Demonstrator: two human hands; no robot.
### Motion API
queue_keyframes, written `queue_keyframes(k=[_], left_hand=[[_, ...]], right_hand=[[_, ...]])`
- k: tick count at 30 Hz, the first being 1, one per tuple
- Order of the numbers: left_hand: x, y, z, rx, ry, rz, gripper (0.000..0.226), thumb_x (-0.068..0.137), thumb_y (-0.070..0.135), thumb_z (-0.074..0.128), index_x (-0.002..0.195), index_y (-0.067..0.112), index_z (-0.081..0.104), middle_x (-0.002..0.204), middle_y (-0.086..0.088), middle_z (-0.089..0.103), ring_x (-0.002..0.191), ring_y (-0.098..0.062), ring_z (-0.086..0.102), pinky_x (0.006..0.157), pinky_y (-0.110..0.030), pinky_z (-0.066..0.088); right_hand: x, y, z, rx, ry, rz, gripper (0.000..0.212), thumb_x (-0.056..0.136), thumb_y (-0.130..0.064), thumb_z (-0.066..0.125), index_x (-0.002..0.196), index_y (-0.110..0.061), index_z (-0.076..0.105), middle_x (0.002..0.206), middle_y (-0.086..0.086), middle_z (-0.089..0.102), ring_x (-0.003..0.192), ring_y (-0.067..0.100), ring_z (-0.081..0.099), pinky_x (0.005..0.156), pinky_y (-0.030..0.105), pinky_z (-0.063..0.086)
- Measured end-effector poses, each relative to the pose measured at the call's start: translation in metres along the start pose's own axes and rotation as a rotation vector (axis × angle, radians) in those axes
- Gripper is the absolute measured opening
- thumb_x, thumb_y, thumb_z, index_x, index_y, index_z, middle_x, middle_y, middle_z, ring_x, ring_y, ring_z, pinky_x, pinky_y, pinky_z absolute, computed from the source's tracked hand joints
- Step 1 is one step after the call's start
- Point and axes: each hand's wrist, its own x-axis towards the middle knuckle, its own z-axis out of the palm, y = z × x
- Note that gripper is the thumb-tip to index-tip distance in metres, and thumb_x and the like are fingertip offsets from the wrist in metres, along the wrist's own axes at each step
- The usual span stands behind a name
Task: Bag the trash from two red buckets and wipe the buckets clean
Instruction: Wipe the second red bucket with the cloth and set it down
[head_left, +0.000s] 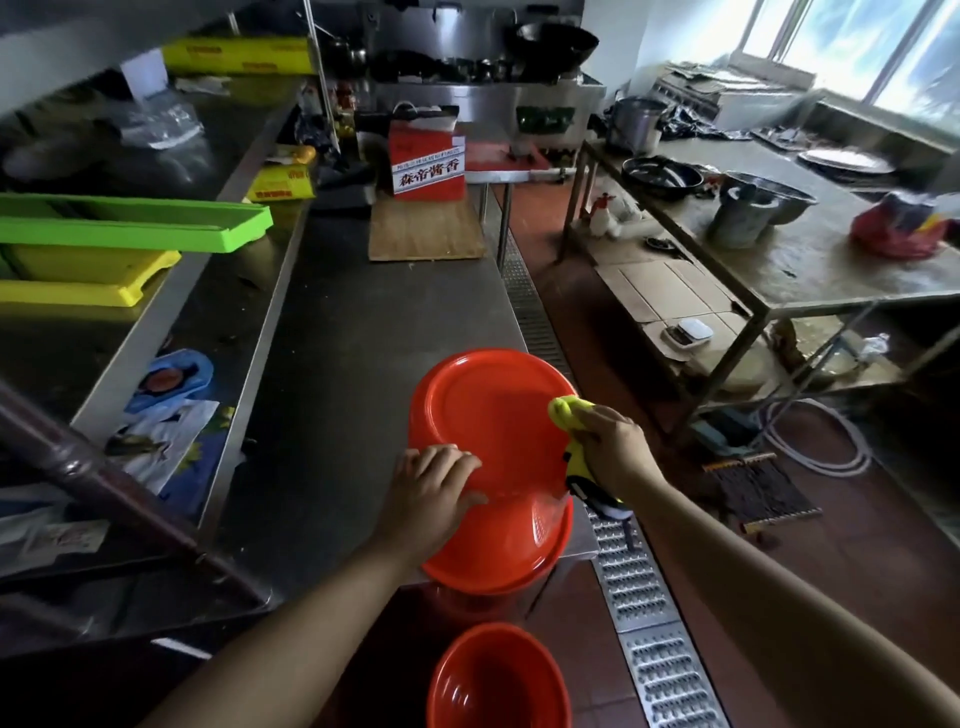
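A red bucket (488, 415) lies bottom-up on the near corner of the steel table (363, 322), its base facing me. My left hand (431, 480) holds it at the base's near edge, fingers bent on the base and thumb on the wall. My right hand (610, 447) grips a yellow cloth (569, 413) and presses it against the base's right edge; part of the cloth hangs below the hand. A second red bucket (498, 680) stands mouth-up on the floor below, and no trash shows inside it.
A metal floor drain grate (644, 613) runs along the table's right side. A wooden board (423, 228) and a red box (428, 161) sit farther back on the table. Green and yellow trays (119, 228) fill the left shelf. Another steel table (810, 249) stands to the right.
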Motion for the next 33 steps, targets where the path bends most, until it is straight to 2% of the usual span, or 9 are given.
queue_keyframes(k=[3, 5, 10, 15, 21, 24, 28, 30, 33], left_hand=[[0.001, 0.000, 0.001, 0.000, 0.025, -0.006, 0.043, 0.089, 0.062, 0.055, 0.115, 0.029, 0.056, 0.113, 0.010, 0.056, 0.108, -0.018, 0.055, 0.084, -0.040, 0.040], [0.001, 0.001, -0.001, -0.010, 0.034, -0.010, 0.042, 0.086, 0.059, 0.060, 0.115, 0.028, 0.056, 0.112, 0.010, 0.054, 0.107, -0.018, 0.054, 0.086, -0.039, 0.040], [0.004, 0.002, -0.012, -0.196, -0.021, -0.072, 0.044, 0.081, 0.052, 0.067, 0.116, 0.028, 0.056, 0.122, 0.012, 0.048, 0.113, -0.013, 0.051, 0.093, -0.033, 0.044], [-0.003, -0.030, -0.026, -0.404, -0.065, -0.203, 0.052, 0.086, 0.042, 0.069, 0.131, 0.022, 0.053, 0.149, 0.007, 0.034, 0.136, -0.015, 0.039, 0.108, -0.031, 0.037], [-0.018, -0.060, -0.040, -0.343, -0.009, -0.328, 0.042, 0.091, 0.029, 0.066, 0.129, 0.011, 0.059, 0.133, -0.004, 0.053, 0.123, -0.021, 0.051, 0.100, -0.044, 0.046], [-0.028, -0.071, -0.042, -0.375, -0.051, -0.336, 0.039, 0.094, 0.025, 0.060, 0.132, 0.015, 0.056, 0.133, -0.002, 0.053, 0.123, -0.018, 0.050, 0.101, -0.044, 0.046], [-0.031, -0.080, -0.044, -0.481, -0.141, -0.464, 0.049, 0.099, 0.052, 0.038, 0.144, 0.033, 0.037, 0.149, 0.006, 0.037, 0.133, -0.010, 0.039, 0.108, -0.039, 0.038], [-0.026, -0.087, -0.043, -0.553, -0.138, -0.549, 0.053, 0.099, 0.053, 0.037, 0.149, 0.036, 0.029, 0.154, 0.009, 0.029, 0.137, -0.009, 0.034, 0.110, -0.038, 0.035], [-0.017, -0.096, -0.045, -0.603, -0.195, -0.670, 0.049, 0.099, 0.056, 0.035, 0.146, 0.040, 0.034, 0.151, 0.013, 0.036, 0.134, -0.008, 0.041, 0.108, -0.043, 0.040]], right_hand=[[-0.031, 0.003, 0.014, -0.044, 0.046, 0.051, 0.042, 0.086, 0.000, 0.069, 0.125, -0.015, 0.071, 0.127, 0.013, 0.066, 0.113, 0.032, 0.059, 0.102, 0.024, 0.041], [-0.049, -0.002, 0.023, -0.042, 0.033, 0.113, 0.044, 0.090, -0.001, 0.062, 0.130, -0.018, 0.068, 0.130, 0.013, 0.060, 0.116, 0.037, 0.052, 0.102, 0.040, 0.043], [-0.085, -0.023, 0.036, -0.109, 0.119, -0.057, 0.047, 0.083, -0.002, 0.064, 0.127, -0.020, 0.070, 0.127, 0.014, 0.061, 0.106, 0.042, 0.051, 0.092, 0.051, 0.050], [-0.093, -0.034, 0.035, -0.439, 0.080, -0.368, 0.054, 0.075, -0.014, 0.074, 0.126, -0.031, 0.069, 0.127, 0.007, 0.062, 0.103, 0.043, 0.057, 0.086, 0.055, 0.051], [-0.067, -0.072, 0.053, -0.695, 0.022, -0.575, 0.063, 0.069, -0.017, 0.082, 0.127, -0.034, 0.067, 0.125, 0.005, 0.063, 0.095, 0.037, 0.061, 0.075, 0.049, 0.054], [-0.050, -0.101, 0.066, -0.745, -0.070, -0.573, 0.059, 0.072, -0.019, 0.079, 0.127, -0.035, 0.067, 0.123, 0.005, 0.065, 0.095, 0.037, 0.062, 0.075, 0.047, 0.055], [-0.025, -0.136, 0.082, -0.754, -0.255, -0.451, 0.053, 0.087, -0.026, 0.063, 0.137, -0.040, 0.056, 0.134, 0.004, 0.056, 0.116, 0.038, 0.051, 0.092, 0.051, 0.048], [-0.011, -0.147, 0.091, -0.760, -0.312, -0.431, 0.052, 0.091, -0.030, 0.057, 0.141, -0.041, 0.050, 0.141, 0.003, 0.050, 0.124, 0.036, 0.043, 0.099, 0.051, 0.042], [0.006, -0.161, 0.101, -0.802, -0.369, -0.445, 0.051, 0.092, -0.033, 0.055, 0.142, -0.041, 0.047, 0.143, 0.001, 0.047, 0.128, 0.036, 0.039, 0.101, 0.050, 0.040]])
